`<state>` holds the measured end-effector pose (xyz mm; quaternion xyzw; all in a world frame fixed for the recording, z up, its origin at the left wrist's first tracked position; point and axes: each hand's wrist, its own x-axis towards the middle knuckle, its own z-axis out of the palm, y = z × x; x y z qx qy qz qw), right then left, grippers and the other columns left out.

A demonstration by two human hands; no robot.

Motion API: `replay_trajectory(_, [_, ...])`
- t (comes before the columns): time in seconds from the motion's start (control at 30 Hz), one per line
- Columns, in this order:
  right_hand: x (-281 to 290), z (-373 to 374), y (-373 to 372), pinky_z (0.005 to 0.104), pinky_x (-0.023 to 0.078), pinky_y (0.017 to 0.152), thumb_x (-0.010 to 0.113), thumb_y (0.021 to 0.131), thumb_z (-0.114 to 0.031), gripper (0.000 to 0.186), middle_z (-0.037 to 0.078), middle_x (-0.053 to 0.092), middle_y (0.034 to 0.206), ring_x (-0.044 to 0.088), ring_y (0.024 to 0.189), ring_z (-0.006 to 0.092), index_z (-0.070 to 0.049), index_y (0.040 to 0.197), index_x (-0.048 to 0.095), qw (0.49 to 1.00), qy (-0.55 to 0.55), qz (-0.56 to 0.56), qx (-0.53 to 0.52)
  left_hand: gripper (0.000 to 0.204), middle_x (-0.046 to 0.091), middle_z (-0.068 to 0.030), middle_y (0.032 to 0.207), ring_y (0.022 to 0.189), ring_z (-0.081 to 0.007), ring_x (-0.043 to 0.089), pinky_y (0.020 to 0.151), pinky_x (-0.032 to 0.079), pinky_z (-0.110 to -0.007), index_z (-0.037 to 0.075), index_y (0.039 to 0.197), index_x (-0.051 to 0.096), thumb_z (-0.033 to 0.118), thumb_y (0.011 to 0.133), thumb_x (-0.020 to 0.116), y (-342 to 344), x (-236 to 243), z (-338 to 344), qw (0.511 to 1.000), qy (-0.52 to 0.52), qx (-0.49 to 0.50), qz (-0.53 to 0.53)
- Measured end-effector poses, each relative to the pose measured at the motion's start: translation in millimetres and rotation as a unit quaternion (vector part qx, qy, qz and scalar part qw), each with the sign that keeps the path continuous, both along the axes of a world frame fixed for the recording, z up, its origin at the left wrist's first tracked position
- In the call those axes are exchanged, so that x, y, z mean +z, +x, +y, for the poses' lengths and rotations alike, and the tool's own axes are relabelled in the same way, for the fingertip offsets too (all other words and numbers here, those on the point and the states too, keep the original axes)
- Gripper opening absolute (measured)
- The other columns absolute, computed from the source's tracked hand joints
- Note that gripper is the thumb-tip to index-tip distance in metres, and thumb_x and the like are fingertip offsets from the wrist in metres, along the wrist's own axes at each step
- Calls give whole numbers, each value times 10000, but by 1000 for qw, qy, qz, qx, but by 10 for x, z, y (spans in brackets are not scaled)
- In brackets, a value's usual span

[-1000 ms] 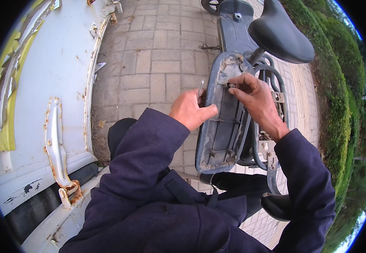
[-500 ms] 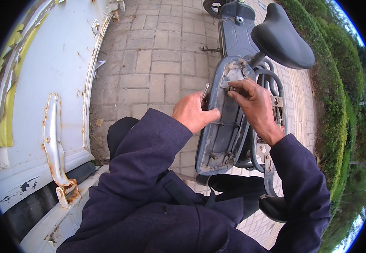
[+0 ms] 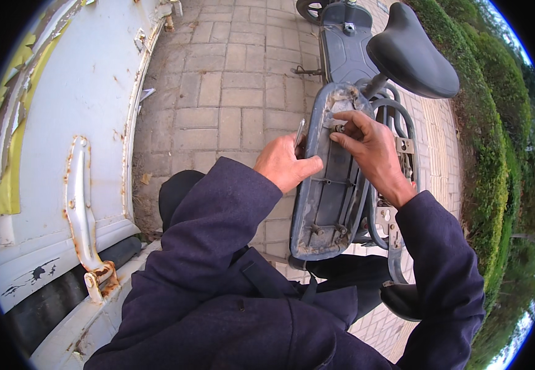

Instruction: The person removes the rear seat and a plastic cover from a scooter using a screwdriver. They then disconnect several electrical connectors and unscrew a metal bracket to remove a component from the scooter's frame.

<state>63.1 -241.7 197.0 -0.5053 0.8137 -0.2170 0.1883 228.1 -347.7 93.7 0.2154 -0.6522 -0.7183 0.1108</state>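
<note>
My left hand (image 3: 283, 163) is closed around a slim metal tool (image 3: 299, 131) at the left edge of a grey plastic panel (image 3: 329, 200), whose ribbed, dirty underside faces up. My right hand (image 3: 372, 160) pinches a small dark metal fastener (image 3: 339, 128) over the panel's upper half. The panel lies tilted along the rear of a grey two-wheeler, beside its tubular rack frame (image 3: 406, 120) and below the black saddle (image 3: 412, 52). The fingertips of my left hand are partly hidden, so their exact contact with the panel is unclear.
A white, rusty metal body panel (image 3: 52, 111) with a hinge bracket (image 3: 81, 209) stands at my left. Brick paving (image 3: 230, 105) runs beneath the two-wheeler. A green hedge (image 3: 495, 123) lines the right. The two-wheeler's footboard (image 3: 347, 55) and front wheel (image 3: 309, 9) are at the top.
Compared with a second ago, my left hand, the tool and the panel sit slightly further right in view. My right hand has shifted slightly down and left, still pinching the fastener.
</note>
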Motion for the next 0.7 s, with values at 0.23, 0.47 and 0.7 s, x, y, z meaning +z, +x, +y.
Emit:
replay_trajectory(0.23, [275,14,107,399,528,733,778,894,-166,395,123,688,881,659,783,277,-1,1231,656,999,12,-4,-47,314,638,-28,846,770,-104,548,715,491,-325,-46,1013,673,240,899,734,14,-34,-35,998,57,34,-7])
replay_trajectory(0.47, [154,266,838,450,506,850,830,806,-202,348,140,649,977,605,988,346,-22,1052,663,966,63,181,172,296,686,-26,901,788,-98,585,721,501,-312,-39,1065,690,215,923,746,-92,-217,-33,987,83,140,-4])
replay_trajectory(0.7, [-417,18,1135,409,527,757,708,822,-115,173,137,667,924,678,908,296,-31,940,612,918,62,371,128,332,704,-44,1001,830,-126,645,752,538,-319,-12,1159,676,151,888,776,-162,-467,-123,963,162,205,70])
